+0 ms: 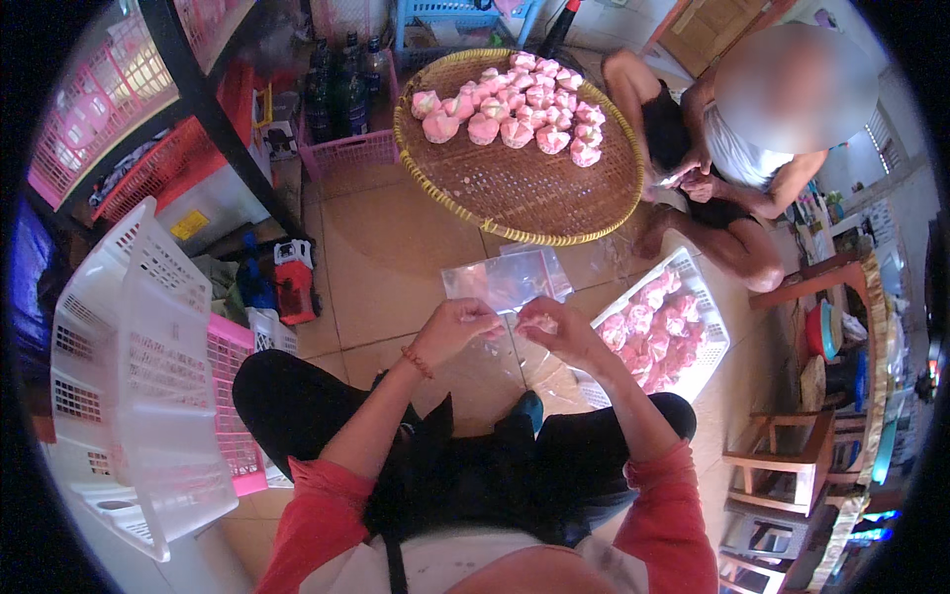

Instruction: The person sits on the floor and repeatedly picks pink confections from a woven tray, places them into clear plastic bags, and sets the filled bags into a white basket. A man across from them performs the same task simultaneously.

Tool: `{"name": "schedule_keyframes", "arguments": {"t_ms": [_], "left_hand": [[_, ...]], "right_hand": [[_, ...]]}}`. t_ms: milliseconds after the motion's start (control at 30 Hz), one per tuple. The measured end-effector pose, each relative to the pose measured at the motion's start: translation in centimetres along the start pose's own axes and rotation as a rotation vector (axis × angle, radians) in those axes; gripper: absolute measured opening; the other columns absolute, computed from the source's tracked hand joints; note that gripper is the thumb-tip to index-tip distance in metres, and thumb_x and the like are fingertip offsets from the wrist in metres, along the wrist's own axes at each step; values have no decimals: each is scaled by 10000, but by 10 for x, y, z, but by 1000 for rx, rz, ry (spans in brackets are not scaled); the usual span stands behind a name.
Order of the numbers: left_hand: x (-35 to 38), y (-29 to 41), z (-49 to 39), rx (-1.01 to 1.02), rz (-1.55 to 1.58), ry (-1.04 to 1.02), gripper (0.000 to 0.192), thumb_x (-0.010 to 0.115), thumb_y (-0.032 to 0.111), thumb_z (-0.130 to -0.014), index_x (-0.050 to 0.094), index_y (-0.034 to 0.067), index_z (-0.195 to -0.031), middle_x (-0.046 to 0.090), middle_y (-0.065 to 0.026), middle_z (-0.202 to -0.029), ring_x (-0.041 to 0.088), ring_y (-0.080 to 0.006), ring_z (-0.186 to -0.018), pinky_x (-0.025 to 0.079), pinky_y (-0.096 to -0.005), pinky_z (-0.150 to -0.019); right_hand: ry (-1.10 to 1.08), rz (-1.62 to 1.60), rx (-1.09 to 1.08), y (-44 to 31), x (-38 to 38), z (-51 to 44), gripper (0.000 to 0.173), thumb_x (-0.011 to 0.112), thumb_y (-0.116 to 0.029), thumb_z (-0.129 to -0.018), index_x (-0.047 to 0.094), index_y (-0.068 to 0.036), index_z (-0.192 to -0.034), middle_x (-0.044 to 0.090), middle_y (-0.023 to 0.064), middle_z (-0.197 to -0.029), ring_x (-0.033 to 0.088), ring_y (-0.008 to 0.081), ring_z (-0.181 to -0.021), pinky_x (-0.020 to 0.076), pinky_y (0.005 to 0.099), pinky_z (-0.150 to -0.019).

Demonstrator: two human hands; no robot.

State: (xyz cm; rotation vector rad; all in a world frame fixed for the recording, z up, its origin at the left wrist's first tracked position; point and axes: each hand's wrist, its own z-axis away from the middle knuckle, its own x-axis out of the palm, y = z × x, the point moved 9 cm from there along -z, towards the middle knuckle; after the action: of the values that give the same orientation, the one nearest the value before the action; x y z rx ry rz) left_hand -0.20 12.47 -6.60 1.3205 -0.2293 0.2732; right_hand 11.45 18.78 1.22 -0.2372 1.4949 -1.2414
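My left hand, with a beaded bracelet on the wrist, is raised above the tiled floor with fingers curled. Facing it a short gap away, my right hand has its thumb and fingers bent together. Faint glints of clear plastic show around and below the fingertips; whether either hand pinches it I cannot tell. Just beyond the hands lies a stack of clear plastic bags. Beside my right forearm, a white plastic basket holds many wrapped pink cakes.
A round woven bamboo tray bears several pink steamed cakes. A person sits cross-legged at the far right. White crates stand at left, near a red-and-white device. Bottles fill a pink crate; a wooden stool is at right.
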Motion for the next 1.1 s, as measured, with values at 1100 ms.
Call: {"name": "schedule_keyframes", "arguments": {"t_ms": [1100], "left_hand": [[15,16,28,-37,-873,-6,319,562,271,-895,673,-28,-895,672,-97,-767,629,-153,-697,499,-299,-649]], "right_hand": [[-278,-454,21,5,97,26,301,667,-192,-861,600,-14,-1094,657,36,-922,602,108,-860,483,279,-755]]}}
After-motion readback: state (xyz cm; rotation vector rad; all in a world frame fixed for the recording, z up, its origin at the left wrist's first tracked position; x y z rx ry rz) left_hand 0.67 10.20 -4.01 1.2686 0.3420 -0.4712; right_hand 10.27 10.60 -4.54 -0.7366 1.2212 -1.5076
